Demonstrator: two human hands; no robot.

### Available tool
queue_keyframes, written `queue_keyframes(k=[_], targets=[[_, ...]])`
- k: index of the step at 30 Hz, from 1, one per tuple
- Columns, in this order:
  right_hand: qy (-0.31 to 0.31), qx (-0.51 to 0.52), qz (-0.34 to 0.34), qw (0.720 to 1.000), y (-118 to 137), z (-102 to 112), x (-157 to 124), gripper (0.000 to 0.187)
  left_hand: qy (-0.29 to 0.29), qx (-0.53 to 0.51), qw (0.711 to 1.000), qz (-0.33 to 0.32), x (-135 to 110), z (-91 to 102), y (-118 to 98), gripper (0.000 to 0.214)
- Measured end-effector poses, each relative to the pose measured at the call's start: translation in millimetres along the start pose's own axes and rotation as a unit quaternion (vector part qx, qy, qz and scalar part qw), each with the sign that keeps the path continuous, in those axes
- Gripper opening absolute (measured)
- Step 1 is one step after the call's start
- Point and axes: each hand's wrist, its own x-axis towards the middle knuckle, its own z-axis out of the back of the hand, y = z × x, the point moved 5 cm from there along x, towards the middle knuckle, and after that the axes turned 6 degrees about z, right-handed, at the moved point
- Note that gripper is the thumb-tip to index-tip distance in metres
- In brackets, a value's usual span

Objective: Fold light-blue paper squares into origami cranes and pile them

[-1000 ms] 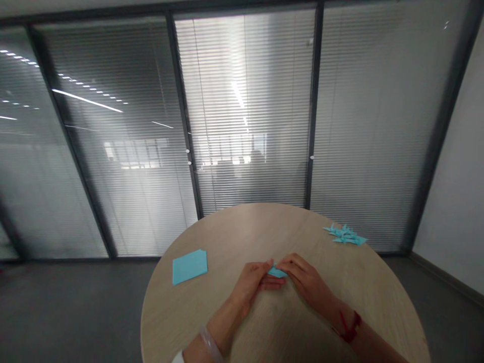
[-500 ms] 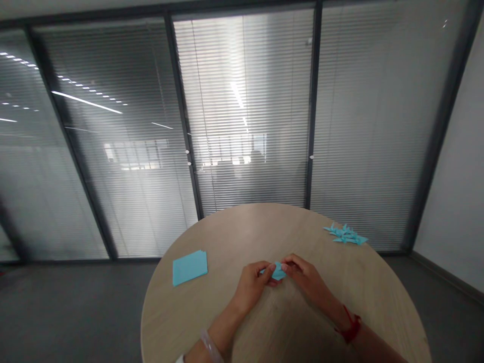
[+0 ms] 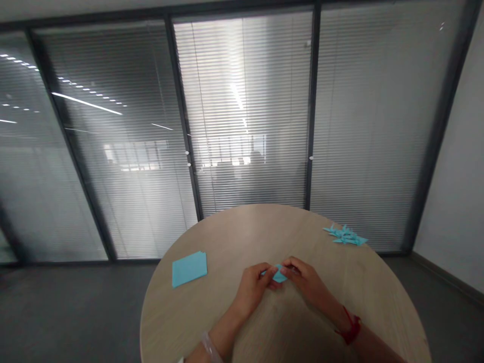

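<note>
A small folded piece of light-blue paper (image 3: 280, 275) is held between my two hands over the middle of the table. My left hand (image 3: 257, 282) pinches its left side with the thumb on top and fingers underneath. From the right, my right hand (image 3: 303, 277) grips the paper's other edge between thumb and fingers. The fingers cover part of the paper, so its exact folded shape is hard to make out.
On the round wooden table (image 3: 242, 227), a stack of light-blue paper sheets (image 3: 189, 269) lies at the left. A pile of folded blue paper pieces (image 3: 346, 235) with pointed ends, resembling cranes, sits at the far right edge. Glass partitions with blinds (image 3: 249, 116) stand behind.
Both hands stay in nearly the same place with the paper. The right thumb and fingers have shifted slightly along its edge.
</note>
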Motion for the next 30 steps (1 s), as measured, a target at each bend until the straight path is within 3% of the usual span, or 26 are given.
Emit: queue_keyframes(k=[17,26,30], targets=[[0.004,0.014,0.002,1.0,3,4,1,0.037,0.016,0.046,0.999,-0.019,-4,0.0,-7,0.044],[-0.012,0.003,0.007,1.0,3,9,3,0.039,0.083,-0.045,0.995,-0.032,-1,-2.4,-4,0.048],[-0.078,-0.073,0.033,0.994,6,17,0,0.031,0.072,-0.15,0.985,0.036,2,0.5,5,0.052]])
